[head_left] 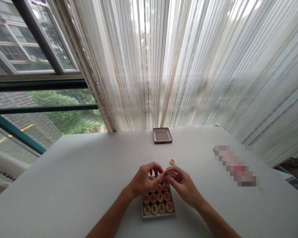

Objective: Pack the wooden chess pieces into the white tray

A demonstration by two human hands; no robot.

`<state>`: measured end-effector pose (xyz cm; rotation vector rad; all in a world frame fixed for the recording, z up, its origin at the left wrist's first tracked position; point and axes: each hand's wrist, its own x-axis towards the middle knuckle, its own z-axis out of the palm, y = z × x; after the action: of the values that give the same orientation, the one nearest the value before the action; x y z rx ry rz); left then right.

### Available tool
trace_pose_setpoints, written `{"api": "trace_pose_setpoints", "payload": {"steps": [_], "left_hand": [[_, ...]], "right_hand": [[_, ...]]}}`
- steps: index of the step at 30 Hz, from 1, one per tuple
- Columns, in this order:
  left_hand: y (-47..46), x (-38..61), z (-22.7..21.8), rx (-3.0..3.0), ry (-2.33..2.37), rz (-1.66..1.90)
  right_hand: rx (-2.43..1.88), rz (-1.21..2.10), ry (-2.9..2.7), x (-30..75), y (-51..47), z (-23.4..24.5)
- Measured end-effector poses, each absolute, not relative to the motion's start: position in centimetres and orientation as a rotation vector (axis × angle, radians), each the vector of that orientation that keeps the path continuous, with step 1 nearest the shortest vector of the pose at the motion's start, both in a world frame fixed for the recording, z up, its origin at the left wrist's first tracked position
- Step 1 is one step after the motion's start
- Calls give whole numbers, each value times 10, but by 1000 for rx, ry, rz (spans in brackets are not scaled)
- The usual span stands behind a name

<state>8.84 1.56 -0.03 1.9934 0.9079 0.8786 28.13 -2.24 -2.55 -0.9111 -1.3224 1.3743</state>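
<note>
My left hand [147, 180] and my right hand [183, 185] meet over the far end of a shallow open box [159, 216]. Their fingertips are pinched together and touching; what lies between them, if anything, is too small to make out. Rows of round wooden Chinese chess pieces [153, 198] fill the visible part of the box, most with red characters and a few in the nearest row with black ones. My hands hide the box's far rows. Just beyond my right fingers, a single loose chess piece [172, 162] with a red character lies face up on the table.
The white table [94, 185] reaches to a striped curtain [149, 82] at the back. An open box lid [162, 136] lies near its far edge. A blurred-out pinkish long object [234, 165] rests on the right. At left is a window [39, 76].
</note>
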Motion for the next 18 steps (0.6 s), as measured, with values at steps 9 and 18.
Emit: {"api": "trace_pose_setpoints", "payload": {"steps": [9,18], "left_hand": [[26,79,-7,2050,1015,952],[27,75,-9,2126,1031,850]], "right_hand": [[-963,1329,-1310,300,-30,-31],[-962,1445,-1261,299,-53,-29]]}}
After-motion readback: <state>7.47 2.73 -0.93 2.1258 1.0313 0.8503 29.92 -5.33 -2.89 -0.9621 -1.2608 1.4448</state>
